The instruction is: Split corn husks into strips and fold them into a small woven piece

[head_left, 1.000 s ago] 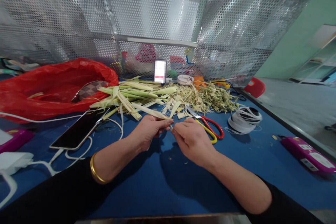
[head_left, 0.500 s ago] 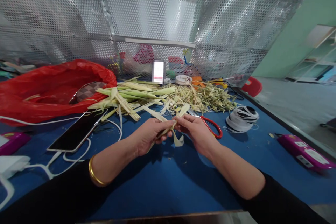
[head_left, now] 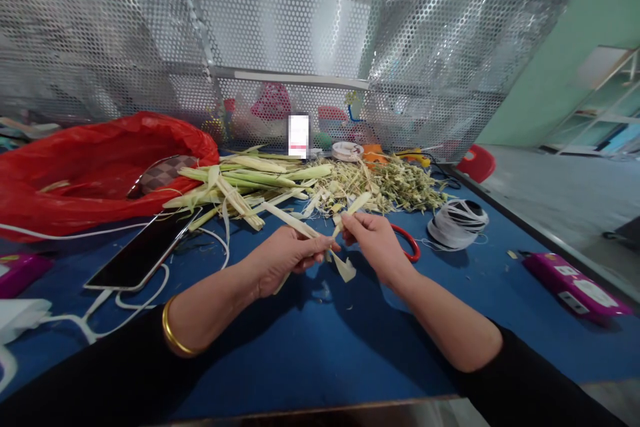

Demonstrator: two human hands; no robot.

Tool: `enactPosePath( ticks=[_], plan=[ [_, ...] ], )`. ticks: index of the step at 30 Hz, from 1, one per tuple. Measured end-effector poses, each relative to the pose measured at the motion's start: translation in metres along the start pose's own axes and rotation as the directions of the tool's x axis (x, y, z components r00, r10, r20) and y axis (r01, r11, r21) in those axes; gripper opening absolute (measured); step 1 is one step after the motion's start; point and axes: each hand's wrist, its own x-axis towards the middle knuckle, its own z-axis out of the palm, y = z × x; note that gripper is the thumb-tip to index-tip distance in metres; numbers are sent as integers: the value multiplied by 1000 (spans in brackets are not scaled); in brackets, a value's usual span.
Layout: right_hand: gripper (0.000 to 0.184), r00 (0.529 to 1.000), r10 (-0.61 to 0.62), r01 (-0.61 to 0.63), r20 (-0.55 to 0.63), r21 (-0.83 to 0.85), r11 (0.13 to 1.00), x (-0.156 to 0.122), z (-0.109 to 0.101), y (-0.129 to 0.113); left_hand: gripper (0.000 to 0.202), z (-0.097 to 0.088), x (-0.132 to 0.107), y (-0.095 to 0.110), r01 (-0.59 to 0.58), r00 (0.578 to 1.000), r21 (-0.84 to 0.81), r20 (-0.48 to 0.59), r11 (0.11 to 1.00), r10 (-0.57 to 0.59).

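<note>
My left hand [head_left: 285,255] is closed around a pale yellow-green leaf strip [head_left: 345,268] just above the blue table [head_left: 320,340]. My right hand [head_left: 373,240] pinches the upper end of the same strip, which sticks up between the two hands. A loose tail of the strip curls down below my fingers. A gold bangle [head_left: 173,337] sits on my left wrist. Both sleeves are black.
A pile of green stalks [head_left: 250,180] and trimmed scraps [head_left: 395,188] lies behind my hands. Red-handled scissors [head_left: 407,243] rest partly behind my right hand. A red plastic bag [head_left: 95,167], a phone [head_left: 140,253] with white cable, a white cord spool [head_left: 457,223] and a magenta box [head_left: 575,283] surround them. Perforated metal screens [head_left: 300,33] stand behind.
My right hand has moved up and away from me, peeling a thin piece off the strip. The left hand stays closed on the strip, and a loose tail now hangs below.
</note>
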Motion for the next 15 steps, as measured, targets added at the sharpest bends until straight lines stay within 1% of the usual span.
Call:
enactPosePath(
  ticks=[1, 2, 3, 4, 5, 6, 7, 8, 9, 10, 11, 12, 13, 14, 15],
  plan=[
    [44, 999, -48, 45, -16, -135, 990, 0, -5, -4, 36, -1, 0, 1, 3, 1000, -13, 5, 1000, -2],
    [47, 989, -133, 110, -66, -276, 955, -1, -9, -8, 38, -1, -1, 3, 5, 1000, -21, 17, 1000, -4],
    [48, 959, -253, 183, -128, -401, 897, -2, -12, -13, 38, -1, -2, 4, 3, 999, -21, 32, 1000, -3],
    [45, 917, -366, 251, -158, -484, 838, -3, -15, -17, 38, -1, -2, 4, -5, 999, -12, 45, 1000, 6],
    [40, 877, -454, 314, -161, -524, 792, -4, -16, -20, 38, 0, -3, 5, -14, 998, 7, 59, 1000, 13],
    [32, 858, -498, 373, -127, -513, 773, -6, -16, -23, 36, 2, -4, 4, -17, 997, 34, 71, 999, 14],
    [23, 866, -497, 417, -62, -459, 784, -7, -14, -24, 34, 4, -5, 3, -13, 997, 62, 80, 998, 8],
    [16, 888, -458, 433, 22, -375, 820, -8, -12, -25, 30, 6, -5, 1, -4, 996, 88, 92, 996, -4],
    [13, 911, -398, 413, 110, -282, 866, -9, -8, -25, 26, 9, -6, 0, 9, 995, 110, 97, 994, -20],
    [11, 927, -327, 360, 182, -194, 913, -10, -5, -24, 21, 11, -6, -2, 20, 995, 134, 95, 991, -33],
    [10, 941, -252, 284, 227, -119, 951, -11, -2, -23, 18, 14, -6, -4, 25, 995, 155, 88, 988, -39],
    [11, 952, -181, 200, 247, -54, 978, -12, 1, -21, 18, 16, -7, -5, 20, 997, 171, 73, 985, -33],
    [12, 963, -125, 128, 240, 1, 992, -13, 4, -20, 18, 18, -7, -6, 13, 998, 186, 59, 982, -24],
    [14, 973, -91, 82, 212, 50, 995, -13, 5, -19, 18, 19, -8, -6, 4, 999, 201, 51, 980, -14],
    [16, 982, -78, 63, 174, 91, 994, -14, 7, -18, 18, 20, -9, -5, -8, 999, 215, 47, 977, -2]
  ],
)
